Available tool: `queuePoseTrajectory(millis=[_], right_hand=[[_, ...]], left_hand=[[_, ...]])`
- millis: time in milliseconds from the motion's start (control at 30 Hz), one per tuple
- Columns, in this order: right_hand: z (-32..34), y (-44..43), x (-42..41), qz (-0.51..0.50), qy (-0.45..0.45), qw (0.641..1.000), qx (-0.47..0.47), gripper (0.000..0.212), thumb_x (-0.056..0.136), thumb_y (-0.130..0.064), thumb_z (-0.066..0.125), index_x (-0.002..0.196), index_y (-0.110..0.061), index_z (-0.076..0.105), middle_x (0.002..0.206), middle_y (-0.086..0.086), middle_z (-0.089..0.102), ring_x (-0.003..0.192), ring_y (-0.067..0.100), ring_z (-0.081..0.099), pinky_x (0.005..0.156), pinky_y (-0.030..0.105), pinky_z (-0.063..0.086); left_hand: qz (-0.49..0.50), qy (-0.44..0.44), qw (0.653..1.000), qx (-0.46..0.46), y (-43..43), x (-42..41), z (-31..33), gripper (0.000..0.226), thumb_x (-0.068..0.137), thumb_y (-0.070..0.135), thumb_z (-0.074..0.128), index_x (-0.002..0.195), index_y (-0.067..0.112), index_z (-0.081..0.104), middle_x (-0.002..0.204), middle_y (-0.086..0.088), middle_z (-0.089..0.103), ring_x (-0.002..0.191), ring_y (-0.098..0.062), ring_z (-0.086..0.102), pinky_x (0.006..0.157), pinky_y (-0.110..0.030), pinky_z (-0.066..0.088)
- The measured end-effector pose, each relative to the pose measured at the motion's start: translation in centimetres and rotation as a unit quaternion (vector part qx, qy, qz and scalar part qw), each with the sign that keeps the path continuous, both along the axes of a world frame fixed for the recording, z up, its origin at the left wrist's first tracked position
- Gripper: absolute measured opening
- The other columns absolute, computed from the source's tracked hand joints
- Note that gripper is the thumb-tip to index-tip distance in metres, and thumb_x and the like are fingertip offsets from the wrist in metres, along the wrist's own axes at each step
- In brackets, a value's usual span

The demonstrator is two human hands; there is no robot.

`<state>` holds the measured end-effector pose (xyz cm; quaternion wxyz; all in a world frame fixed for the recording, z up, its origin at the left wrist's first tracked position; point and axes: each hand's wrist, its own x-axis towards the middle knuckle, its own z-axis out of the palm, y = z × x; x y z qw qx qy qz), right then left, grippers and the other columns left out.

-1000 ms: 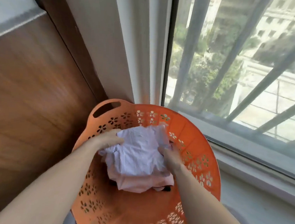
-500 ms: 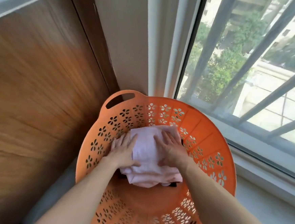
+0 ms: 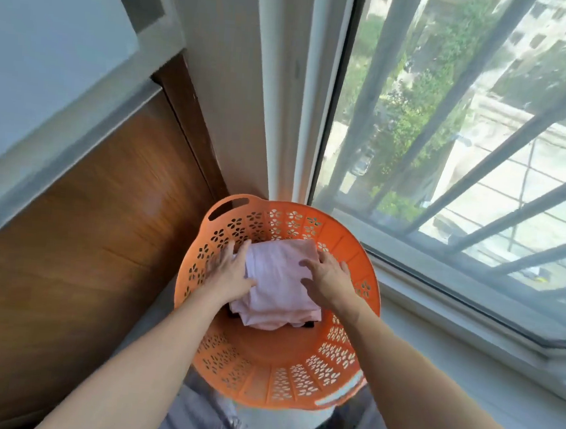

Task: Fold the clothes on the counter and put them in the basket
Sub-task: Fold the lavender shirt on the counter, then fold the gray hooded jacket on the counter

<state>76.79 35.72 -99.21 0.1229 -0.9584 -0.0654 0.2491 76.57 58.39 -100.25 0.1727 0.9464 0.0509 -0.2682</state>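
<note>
A round orange basket (image 3: 272, 379) with flower-shaped holes stands on the floor by the window. Inside it lies a folded pale pink garment (image 3: 278, 281) on top of darker clothes, of which only a black edge shows. My left hand (image 3: 228, 272) rests flat on the garment's left side, fingers spread against the basket wall. My right hand (image 3: 329, 279) lies flat on its right side, fingers apart. Neither hand grips the cloth.
A brown wooden cabinet side (image 3: 79, 249) stands close on the left, with a light counter top (image 3: 50, 60) above it. A white window frame (image 3: 283, 112) and barred window (image 3: 468, 127) are behind and to the right. A low sill (image 3: 470, 317) runs along the right.
The hands lowered the crumpled pink garment into the basket and flattened it. They now lie open on top of it. The view has pulled back and up.
</note>
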Motion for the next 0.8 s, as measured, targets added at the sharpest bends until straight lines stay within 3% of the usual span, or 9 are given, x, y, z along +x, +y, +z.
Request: queuePoseTrajectory(millis=[133, 267, 367, 500, 600, 733, 800], right_hand=[[13.6, -2.3, -2.4, -0.056, -0.012, 0.997, 0.046, 0.037, 0.096, -0.028, 0.053, 0.132, -0.035, 0.058, 0.155, 0.008, 0.033, 0.138, 0.027, 0.042, 0.113, 0.044, 0.032], [29.5, -4.5, -4.6, -0.064, -0.026, 0.993, 0.092, 0.035, 0.097, -0.022, 0.051, 0.13, -0.031, 0.061, 0.153, 0.005, 0.036, 0.132, 0.03, 0.048, 0.104, 0.04, 0.04], [40.4, -6.1, -6.0, -0.064, -0.058, 0.989, 0.123, 0.033, 0.098, -0.021, 0.05, 0.128, -0.027, 0.062, 0.147, 0.005, 0.042, 0.13, 0.028, 0.05, 0.103, 0.04, 0.042], [53.6, -8.6, -8.7, -0.06, -0.133, 0.976, 0.161, 0.029, 0.096, -0.015, 0.052, 0.119, -0.023, 0.067, 0.124, 0.007, 0.059, 0.112, 0.028, 0.06, 0.094, 0.039, 0.05], [59.5, -9.7, -10.5, -0.074, -0.181, 0.961, 0.195, 0.03, 0.094, -0.01, 0.053, 0.113, -0.023, 0.07, 0.113, 0.006, 0.065, 0.102, 0.027, 0.064, 0.088, 0.038, 0.052], [66.1, -12.2, -16.6, -0.099, -0.254, 0.932, 0.237, 0.026, 0.093, -0.012, 0.058, 0.112, -0.024, 0.071, 0.108, 0.002, 0.07, 0.098, 0.021, 0.067, 0.089, 0.037, 0.053], [68.9, -13.5, -20.7, -0.11, -0.286, 0.917, 0.257, 0.025, 0.094, -0.012, 0.058, 0.114, -0.02, 0.07, 0.111, 0.003, 0.071, 0.1, 0.019, 0.067, 0.093, 0.037, 0.053]], left_hand=[[0.07, -0.013, 0.99, -0.121, -1.7, -2.0, 14.8, 0.073, 0.09, 0.021, 0.065, 0.154, 0.023, 0.03, 0.156, -0.006, 0.031, 0.144, -0.026, 0.032, 0.118, -0.041, 0.028], [0.065, -0.015, 0.988, -0.137, -2.9, -4.8, 30.7, 0.053, 0.092, 0.019, 0.06, 0.143, 0.026, 0.049, 0.144, -0.001, 0.053, 0.129, -0.017, 0.051, 0.107, -0.03, 0.041], [0.078, -0.03, 0.984, -0.158, -4.3, -6.4, 41.4, 0.045, 0.093, 0.02, 0.061, 0.137, 0.028, 0.056, 0.13, 0.007, 0.06, 0.115, -0.011, 0.058, 0.092, -0.019, 0.041], [0.086, -0.097, 0.972, -0.196, -7.3, -8.5, 55.1, 0.039, 0.091, 0.016, 0.064, 0.128, 0.026, 0.061, 0.114, 0.005, 0.065, 0.104, -0.015, 0.064, 0.092, -0.025, 0.046], [0.071, -0.147, 0.956, -0.242, -9.6, -10.0, 61.2, 0.037, 0.089, 0.017, 0.063, 0.125, 0.024, 0.062, 0.109, 0.002, 0.067, 0.108, -0.018, 0.063, 0.098, -0.03, 0.047], [0.036, -0.202, 0.932, -0.297, -13.6, -15.4, 68.7, 0.031, 0.095, 0.017, 0.06, 0.126, 0.024, 0.061, 0.112, 0.001, 0.066, 0.103, -0.013, 0.061, 0.08, -0.02, 0.047], [0.016, -0.226, 0.918, -0.324, -15.3, -18.9, 71.3, 0.03, 0.095, 0.02, 0.06, 0.124, 0.027, 0.061, 0.111, 0.004, 0.069, 0.103, -0.014, 0.065, 0.089, -0.029, 0.053]])
